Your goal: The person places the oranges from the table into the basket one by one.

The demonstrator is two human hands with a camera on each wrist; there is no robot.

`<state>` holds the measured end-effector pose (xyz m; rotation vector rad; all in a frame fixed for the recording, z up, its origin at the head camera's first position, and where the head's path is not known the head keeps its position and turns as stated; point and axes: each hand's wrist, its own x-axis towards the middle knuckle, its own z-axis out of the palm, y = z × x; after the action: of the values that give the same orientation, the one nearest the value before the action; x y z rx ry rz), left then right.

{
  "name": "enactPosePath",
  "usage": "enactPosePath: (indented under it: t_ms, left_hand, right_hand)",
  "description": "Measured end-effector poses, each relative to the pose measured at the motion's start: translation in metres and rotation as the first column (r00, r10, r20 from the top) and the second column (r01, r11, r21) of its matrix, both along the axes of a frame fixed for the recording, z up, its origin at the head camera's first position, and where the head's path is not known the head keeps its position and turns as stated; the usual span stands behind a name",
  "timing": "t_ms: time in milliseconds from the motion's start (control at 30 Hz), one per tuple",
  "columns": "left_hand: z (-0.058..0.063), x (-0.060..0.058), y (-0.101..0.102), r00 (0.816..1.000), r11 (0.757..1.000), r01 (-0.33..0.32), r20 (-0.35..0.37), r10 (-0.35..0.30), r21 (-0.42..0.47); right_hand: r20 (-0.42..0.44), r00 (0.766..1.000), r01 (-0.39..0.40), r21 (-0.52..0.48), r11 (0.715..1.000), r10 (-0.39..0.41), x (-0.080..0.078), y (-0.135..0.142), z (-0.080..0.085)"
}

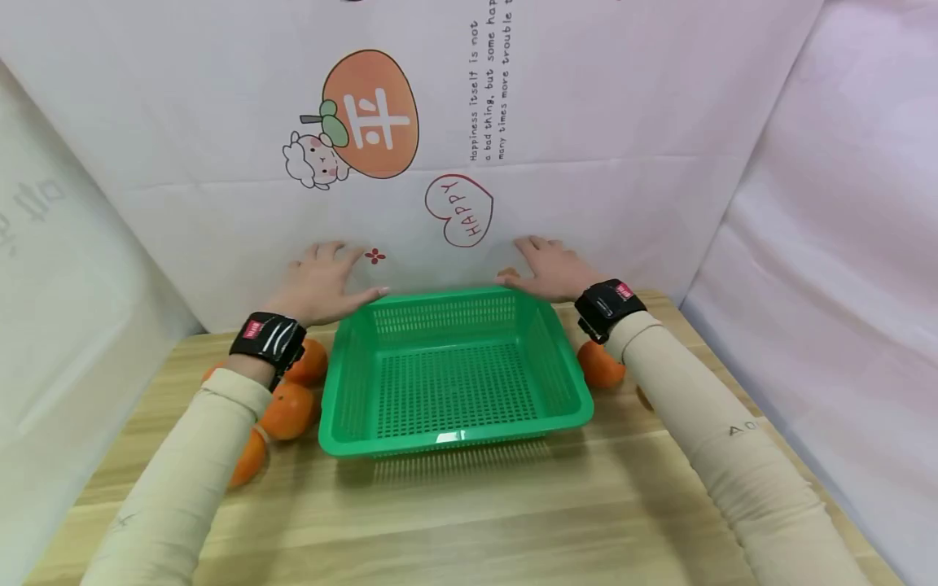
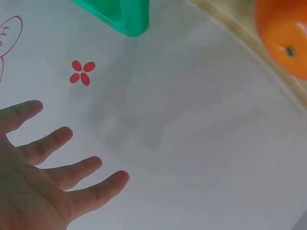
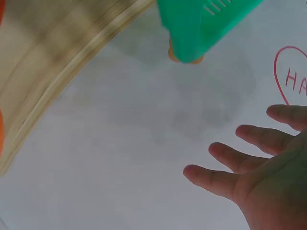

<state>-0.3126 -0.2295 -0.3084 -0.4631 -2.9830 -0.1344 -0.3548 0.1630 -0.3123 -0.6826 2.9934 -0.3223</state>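
A green plastic basket (image 1: 456, 439) with mesh walls and floor sits in the middle of the wooden table, with nothing inside it. Beyond its far left corner my left hand (image 1: 317, 285) is held with fingers spread, the thumb near the rim. At the far right corner my right hand (image 1: 553, 270) is spread in the same way. Whether either thumb touches the rim I cannot tell. Both wrist views show the left fingers (image 2: 98, 194) and right fingers (image 3: 211, 182) extended, holding nothing, apart from the basket's corners.
Several oranges (image 1: 288, 411) lie left of the basket, partly under my left forearm. Another orange (image 1: 601, 364) is on the right, beside my right wrist. A printed white cloth (image 1: 586, 106) hangs behind the wooden table (image 1: 440, 529), and white cloth walls flank both sides.
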Motion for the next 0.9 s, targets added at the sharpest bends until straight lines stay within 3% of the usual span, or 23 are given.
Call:
enactPosePath:
  t_ms: [267,467,633,900]
  left_hand:
    - [0.006,0.027,-0.018,0.999,1.0,0.022,0.038,-0.022,0.013]
    - [-0.002,0.05,-0.024,0.998,0.999,0.032,0.054,-0.034,0.034]
    - [-0.01,0.066,-0.022,0.989,0.994,0.05,0.136,-0.063,0.098]
    - [-0.026,0.077,-0.026,0.984,0.982,0.025,0.169,-0.058,0.187]
  right_hand:
    - [0.002,1.0,0.0,-0.023,1.0,0.0,0.0,0.024,-0.001]
    - [0.015,1.0,0.009,-0.036,0.999,-0.008,0.008,0.04,-0.007]
    - [0.041,0.999,0.018,-0.055,0.998,-0.016,0.017,0.053,-0.013]
    - [0.08,0.996,0.045,-0.08,0.996,-0.039,0.033,0.071,-0.024]
